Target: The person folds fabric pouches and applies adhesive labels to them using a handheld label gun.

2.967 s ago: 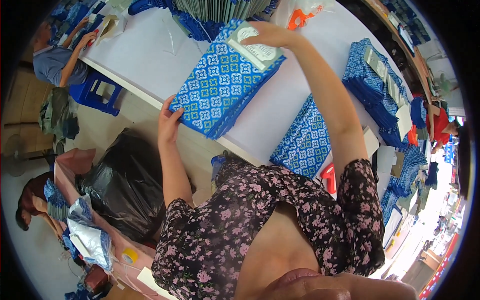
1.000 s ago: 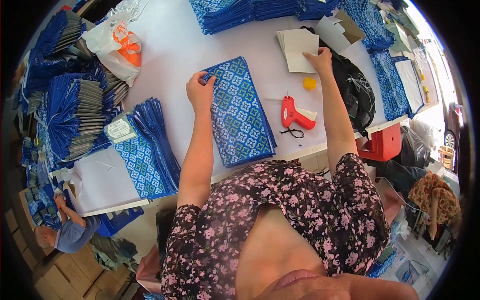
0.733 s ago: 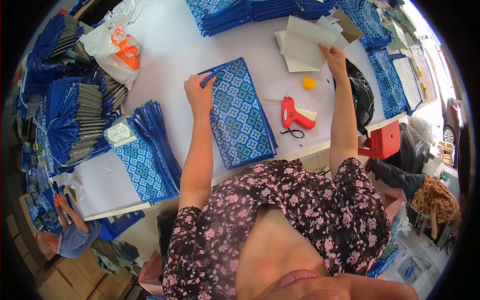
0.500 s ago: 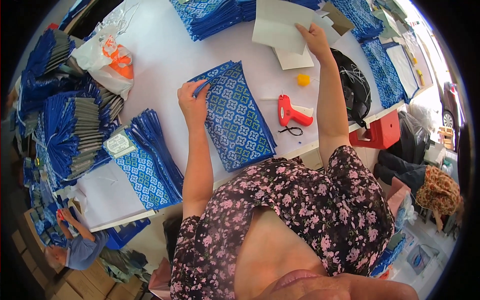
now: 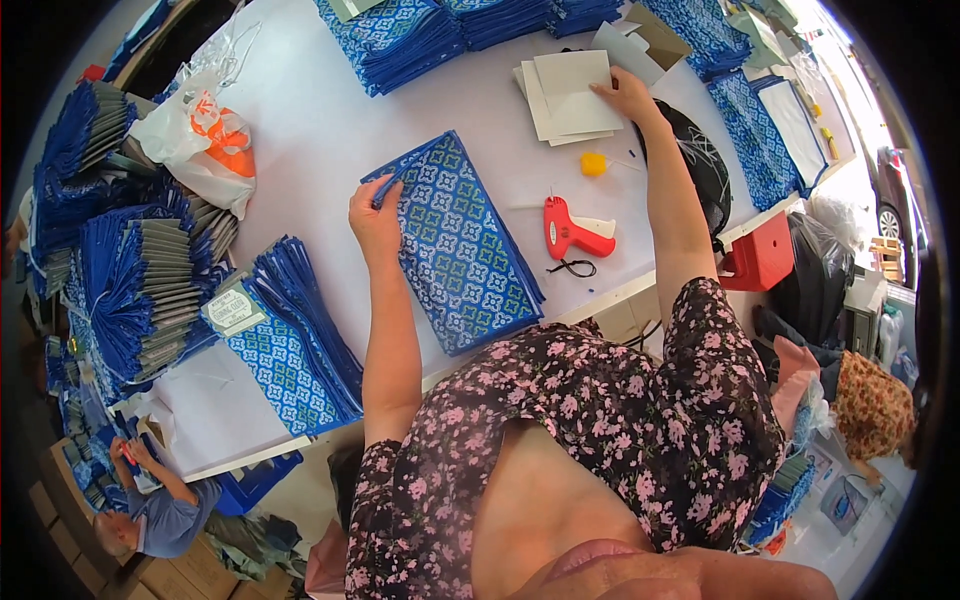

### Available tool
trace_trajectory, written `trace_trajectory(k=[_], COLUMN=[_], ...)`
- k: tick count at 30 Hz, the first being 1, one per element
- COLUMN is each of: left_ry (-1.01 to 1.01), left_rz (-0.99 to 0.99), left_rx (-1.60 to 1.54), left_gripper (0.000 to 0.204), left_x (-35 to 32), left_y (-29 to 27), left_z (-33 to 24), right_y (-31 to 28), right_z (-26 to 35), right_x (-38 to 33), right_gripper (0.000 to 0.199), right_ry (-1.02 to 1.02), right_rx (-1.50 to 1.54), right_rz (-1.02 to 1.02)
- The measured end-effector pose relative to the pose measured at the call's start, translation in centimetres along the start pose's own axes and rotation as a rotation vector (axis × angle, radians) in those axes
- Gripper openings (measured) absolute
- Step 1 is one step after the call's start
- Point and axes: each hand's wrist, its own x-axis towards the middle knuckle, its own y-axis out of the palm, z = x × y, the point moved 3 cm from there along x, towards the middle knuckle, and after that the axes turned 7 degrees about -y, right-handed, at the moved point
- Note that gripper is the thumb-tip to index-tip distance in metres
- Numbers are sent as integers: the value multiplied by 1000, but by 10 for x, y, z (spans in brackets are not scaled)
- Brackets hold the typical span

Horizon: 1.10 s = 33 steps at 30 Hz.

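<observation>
A folded blue patterned fabric bag (image 5: pixel 468 245) lies in front of me on the white table. My left hand (image 5: pixel 377 222) pinches its upper left corner, where the fabric layers lift a little. Farther right, the fingers of my right hand (image 5: pixel 628 97) are closed on the right edge of a pale grey card (image 5: pixel 572 84). That card lies over a small stack of similar cards (image 5: pixel 533 104). Between my arms rests a red tagging gun (image 5: pixel 572 230) with a white trigger, its needle pointing away from me. A yellow cap-like piece (image 5: pixel 593 164) sits beyond it.
Blue bags (image 5: pixel 300 340) with a label card lie at left, near large bundles (image 5: pixel 130 285) and a white plastic bag (image 5: pixel 205 140). More bag stacks (image 5: pixel 420 45) line the far side. A black bag (image 5: pixel 690 165) and red bin (image 5: pixel 762 252) are right. Other people (image 5: pixel 170 515) are nearby.
My right hand has lowered the large pale card onto the stack, where it now lies squarer with the others. My left hand keeps its pinch on the bag corner. The view has shifted slightly.
</observation>
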Motion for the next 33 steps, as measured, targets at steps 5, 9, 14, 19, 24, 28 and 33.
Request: trace_trajectory(k=[5, 9, 14, 19, 24, 28, 33], left_ry=[-35, -48, -41, -46, 34, 182, 158], left_rz=[17, -17, -41, -16, 45, 37, 34], left_rx=[1, -26, -33, -76, -64, -56, -141], left_gripper=[19, 18, 17, 17, 15, 16, 17], left_x=[-4, -9, -10, 4, 4, -10, -12], left_y=[6, 11, 15, -6, -26, -30, -30], left_z=[0, 4, 4, 14, -2, -21, -41], right_y=[35, 40, 48, 50, 5, 17, 67], right_z=[-29, -18, 7, 42, 135, 237, 265], right_x=[-1, -10, -5, -8, -35, -37, -41], right_gripper=[43, 43, 39, 35, 21, 15, 29], right_ry=[-48, 39, 57, -5, -175, -688, -634], right_rx=[624, 564, 419, 668, 1033, 1118, 1048], right_rz=[-84, -163, -154, -118, -216, -174, 388])
